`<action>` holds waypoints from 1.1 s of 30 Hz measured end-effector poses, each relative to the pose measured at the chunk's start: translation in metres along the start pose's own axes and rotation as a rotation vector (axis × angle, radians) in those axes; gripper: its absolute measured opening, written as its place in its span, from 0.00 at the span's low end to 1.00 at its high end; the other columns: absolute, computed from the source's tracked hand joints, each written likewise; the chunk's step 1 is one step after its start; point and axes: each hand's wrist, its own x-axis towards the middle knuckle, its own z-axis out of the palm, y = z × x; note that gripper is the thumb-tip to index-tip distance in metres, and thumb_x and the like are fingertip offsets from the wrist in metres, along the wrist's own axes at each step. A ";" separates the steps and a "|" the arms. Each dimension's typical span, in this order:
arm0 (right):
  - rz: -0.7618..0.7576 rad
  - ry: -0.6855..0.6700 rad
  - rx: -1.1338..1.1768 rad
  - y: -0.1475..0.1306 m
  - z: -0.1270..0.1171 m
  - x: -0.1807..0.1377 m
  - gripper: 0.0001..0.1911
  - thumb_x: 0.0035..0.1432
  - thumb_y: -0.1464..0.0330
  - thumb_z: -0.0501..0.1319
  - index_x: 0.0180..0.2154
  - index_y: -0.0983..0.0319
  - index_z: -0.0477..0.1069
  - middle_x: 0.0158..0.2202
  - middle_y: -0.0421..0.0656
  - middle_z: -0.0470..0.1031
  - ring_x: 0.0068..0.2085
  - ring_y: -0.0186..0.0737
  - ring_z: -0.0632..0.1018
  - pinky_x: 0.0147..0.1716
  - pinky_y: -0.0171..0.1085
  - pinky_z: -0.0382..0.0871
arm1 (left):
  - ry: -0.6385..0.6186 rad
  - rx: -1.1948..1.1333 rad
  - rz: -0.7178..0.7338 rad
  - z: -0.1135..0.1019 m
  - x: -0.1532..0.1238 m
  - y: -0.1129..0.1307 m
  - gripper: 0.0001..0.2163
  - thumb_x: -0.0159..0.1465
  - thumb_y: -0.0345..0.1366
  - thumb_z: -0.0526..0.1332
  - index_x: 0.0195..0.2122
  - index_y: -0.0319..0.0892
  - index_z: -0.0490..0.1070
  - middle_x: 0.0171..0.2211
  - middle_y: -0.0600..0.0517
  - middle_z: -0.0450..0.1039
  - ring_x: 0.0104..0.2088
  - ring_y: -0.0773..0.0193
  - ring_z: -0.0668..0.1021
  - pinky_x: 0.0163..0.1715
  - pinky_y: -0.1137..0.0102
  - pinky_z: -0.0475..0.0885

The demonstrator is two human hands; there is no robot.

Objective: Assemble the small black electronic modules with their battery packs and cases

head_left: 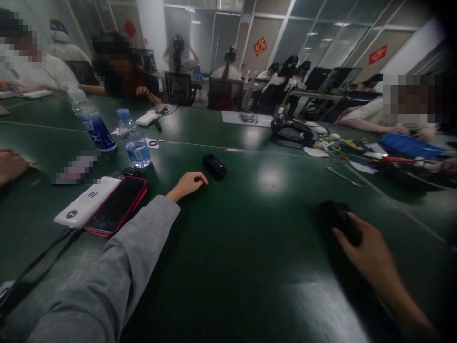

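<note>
My left hand [187, 185], in a grey sleeve, rests on the green table with its fingers loosely bent and holding nothing. Just beyond its fingertips lies a small black handheld device [214, 166] with a screen and buttons; a narrow gap separates them. On the right, my right hand [371, 247] grips a dark boxy object [339, 220] between thumb and fingers, at or just above the tabletop. Blur and shadow hide what kind of object it is. Beside my left forearm are a red-cased phone [117, 207] and a white power bank [87, 202].
Two water bottles [134, 140] [93, 124] stand at the left, near another phone [76, 167]. Another person's hand [12, 166] is at the left edge. Tangled cables [396, 164], a blue tray [412, 145] and a wrench-like tool [343, 176] lie right. People sit around.
</note>
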 end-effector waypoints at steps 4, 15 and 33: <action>-0.277 -0.240 0.276 -0.102 0.028 0.015 0.36 0.66 0.51 0.51 0.68 0.63 0.51 0.56 0.57 0.66 0.54 0.55 0.72 0.52 0.52 0.70 | -0.007 0.008 0.010 -0.002 -0.001 0.002 0.10 0.62 0.30 0.57 0.38 0.43 0.78 0.42 0.51 0.79 0.41 0.62 0.78 0.47 0.62 0.72; -0.619 -0.370 0.421 -0.276 0.043 0.021 0.33 0.69 0.59 0.52 0.70 0.54 0.43 0.61 0.54 0.60 0.55 0.54 0.72 0.52 0.56 0.71 | 0.080 0.005 0.019 0.002 0.000 0.001 0.08 0.60 0.28 0.57 0.36 0.41 0.75 0.36 0.51 0.79 0.37 0.63 0.78 0.41 0.65 0.74; -0.607 -0.400 0.444 -0.270 0.044 0.022 0.34 0.68 0.59 0.54 0.70 0.55 0.43 0.60 0.54 0.60 0.53 0.54 0.73 0.49 0.54 0.73 | 0.047 -0.009 0.017 0.000 0.000 0.001 0.08 0.60 0.27 0.57 0.37 0.42 0.75 0.38 0.51 0.79 0.39 0.62 0.79 0.43 0.64 0.73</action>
